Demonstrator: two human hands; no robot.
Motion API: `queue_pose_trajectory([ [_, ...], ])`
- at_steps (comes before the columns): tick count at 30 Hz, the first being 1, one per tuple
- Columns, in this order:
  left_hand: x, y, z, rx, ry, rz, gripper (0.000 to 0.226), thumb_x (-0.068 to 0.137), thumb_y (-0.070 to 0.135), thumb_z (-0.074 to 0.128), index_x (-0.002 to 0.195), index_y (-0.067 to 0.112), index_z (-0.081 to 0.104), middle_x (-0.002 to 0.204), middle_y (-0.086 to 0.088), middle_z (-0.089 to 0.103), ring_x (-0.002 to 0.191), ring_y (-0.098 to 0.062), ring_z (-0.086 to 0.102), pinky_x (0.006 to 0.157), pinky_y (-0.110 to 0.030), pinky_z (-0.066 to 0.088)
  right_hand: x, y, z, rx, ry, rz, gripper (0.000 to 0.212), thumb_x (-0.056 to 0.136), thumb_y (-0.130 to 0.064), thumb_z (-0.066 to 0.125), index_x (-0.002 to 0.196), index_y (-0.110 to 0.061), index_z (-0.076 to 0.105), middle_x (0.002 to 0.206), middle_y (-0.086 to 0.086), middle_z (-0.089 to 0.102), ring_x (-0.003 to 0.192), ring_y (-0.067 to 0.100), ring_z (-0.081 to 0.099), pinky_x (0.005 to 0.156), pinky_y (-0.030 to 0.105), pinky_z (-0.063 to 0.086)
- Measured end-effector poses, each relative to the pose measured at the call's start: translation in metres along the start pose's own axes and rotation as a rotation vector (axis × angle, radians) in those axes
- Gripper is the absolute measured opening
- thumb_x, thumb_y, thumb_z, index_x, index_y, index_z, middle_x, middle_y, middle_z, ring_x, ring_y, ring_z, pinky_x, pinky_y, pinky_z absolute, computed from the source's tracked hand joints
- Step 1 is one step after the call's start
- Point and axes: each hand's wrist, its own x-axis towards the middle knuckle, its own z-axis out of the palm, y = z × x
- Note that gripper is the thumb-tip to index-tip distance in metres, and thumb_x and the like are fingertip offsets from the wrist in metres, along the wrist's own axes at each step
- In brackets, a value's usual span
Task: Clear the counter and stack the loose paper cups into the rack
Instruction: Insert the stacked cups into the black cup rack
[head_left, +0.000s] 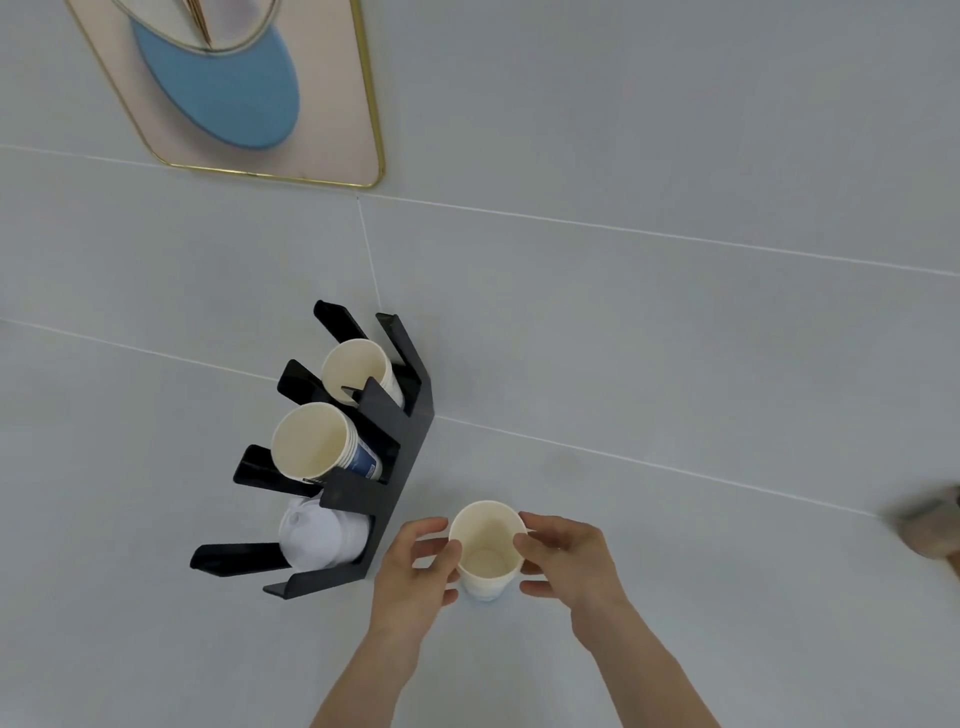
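Note:
An upright white paper cup (487, 551) stands on the pale counter, mouth up and empty. My left hand (415, 566) touches its left side and my right hand (569, 558) grips its right rim, so both hold it. Just to the left stands the black tiered rack (400, 457). Its top slot holds a paper cup (358, 371) lying on its side. The middle slot holds a nested stack of cups (317, 441) with blue print. The bottom slot holds white lids (317, 535).
A pink tray with a gold rim (332, 156) carries a blue plate (228, 88) at the far left. A blurred brownish object (935, 525) sits at the right edge. The counter (675, 364) is pale grey with thin seams.

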Motion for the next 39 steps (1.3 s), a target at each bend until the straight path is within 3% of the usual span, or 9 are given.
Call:
queue_pose_trajectory([
  [4, 0.0, 0.009, 0.001, 0.015, 0.005, 0.001, 0.023, 0.091, 0.01, 0.071, 0.104, 0.029, 0.068, 0.105, -0.001, 0.073, 0.089, -0.026, 0.074, 0.07, -0.035, 0.062, -0.005, 0.0, 0.006, -0.076, 0.07, -0.032, 0.025, 0.09, -0.002, 0.072, 0.111, -0.013, 0.08, 0.103, 0.013, 0.077, 0.079, 0.029, 0.074, 0.067, 0.037, 0.064],
  [9, 0.005, 0.039, -0.001, -0.031, -0.046, 0.059, 0.024, 0.09, 0.008, 0.069, 0.104, 0.028, 0.067, 0.104, -0.003, 0.074, 0.09, -0.029, 0.074, 0.071, -0.033, 0.062, -0.018, -0.027, 0.006, -0.093, 0.119, -0.112, 0.023, 0.091, -0.008, 0.072, 0.111, -0.017, 0.079, 0.1, 0.01, 0.077, 0.08, 0.027, 0.075, 0.057, 0.028, 0.06],
  [15, 0.015, 0.123, -0.017, -0.133, -0.124, 0.211, 0.023, 0.088, 0.012, 0.074, 0.106, 0.025, 0.068, 0.101, -0.005, 0.076, 0.081, -0.02, 0.072, 0.072, -0.031, 0.063, -0.035, -0.112, 0.016, -0.06, 0.17, -0.276, 0.02, 0.096, -0.016, 0.066, 0.111, -0.019, 0.078, 0.102, 0.006, 0.077, 0.077, 0.023, 0.078, 0.057, 0.026, 0.061],
  [19, 0.02, 0.191, -0.042, -0.186, -0.142, 0.313, 0.026, 0.088, 0.017, 0.076, 0.112, 0.017, 0.068, 0.088, -0.001, 0.076, 0.078, -0.021, 0.074, 0.074, -0.031, 0.065, -0.044, -0.173, 0.036, -0.041, 0.177, -0.375, 0.023, 0.096, -0.016, 0.064, 0.115, -0.017, 0.078, 0.101, 0.009, 0.078, 0.072, 0.021, 0.076, 0.06, 0.03, 0.063],
  [26, 0.033, 0.277, -0.104, -0.219, -0.079, 0.46, 0.025, 0.085, 0.026, 0.079, 0.107, 0.019, 0.071, 0.091, -0.003, 0.075, 0.069, -0.013, 0.073, 0.061, -0.021, 0.061, -0.051, -0.255, 0.099, 0.002, 0.164, -0.503, 0.022, 0.096, -0.018, 0.063, 0.112, -0.017, 0.077, 0.096, 0.008, 0.076, 0.068, 0.02, 0.074, 0.062, 0.031, 0.064],
  [29, 0.044, 0.29, -0.128, -0.229, -0.062, 0.473, 0.024, 0.086, 0.027, 0.079, 0.107, 0.02, 0.071, 0.092, 0.0, 0.074, 0.067, -0.01, 0.072, 0.062, -0.021, 0.062, -0.046, -0.268, 0.127, -0.001, 0.161, -0.52, 0.021, 0.097, -0.02, 0.063, 0.113, -0.017, 0.076, 0.097, 0.007, 0.076, 0.069, 0.02, 0.073, 0.061, 0.03, 0.063],
  [35, 0.082, 0.274, -0.158, -0.198, -0.058, 0.383, 0.029, 0.086, 0.024, 0.078, 0.113, 0.018, 0.07, 0.101, -0.005, 0.074, 0.083, -0.02, 0.074, 0.072, -0.027, 0.061, -0.019, -0.253, 0.169, -0.061, 0.179, -0.452, 0.021, 0.096, -0.021, 0.064, 0.114, -0.018, 0.075, 0.094, 0.006, 0.077, 0.07, 0.02, 0.073, 0.059, 0.028, 0.061],
  [37, 0.097, 0.261, -0.162, -0.164, -0.066, 0.351, 0.028, 0.086, 0.023, 0.078, 0.112, 0.019, 0.069, 0.101, -0.004, 0.075, 0.085, -0.02, 0.075, 0.072, -0.027, 0.061, -0.006, -0.241, 0.178, -0.093, 0.202, -0.416, 0.02, 0.095, -0.02, 0.064, 0.112, -0.017, 0.075, 0.091, 0.005, 0.077, 0.069, 0.021, 0.072, 0.064, 0.033, 0.063],
  [39, 0.112, 0.246, -0.164, -0.122, -0.073, 0.317, 0.027, 0.086, 0.022, 0.078, 0.112, 0.02, 0.069, 0.102, -0.004, 0.076, 0.091, -0.022, 0.075, 0.082, -0.033, 0.061, 0.006, -0.227, 0.184, -0.129, 0.218, -0.375, 0.021, 0.094, -0.021, 0.064, 0.111, -0.017, 0.076, 0.09, 0.005, 0.078, 0.073, 0.023, 0.073, 0.076, 0.04, 0.065],
])
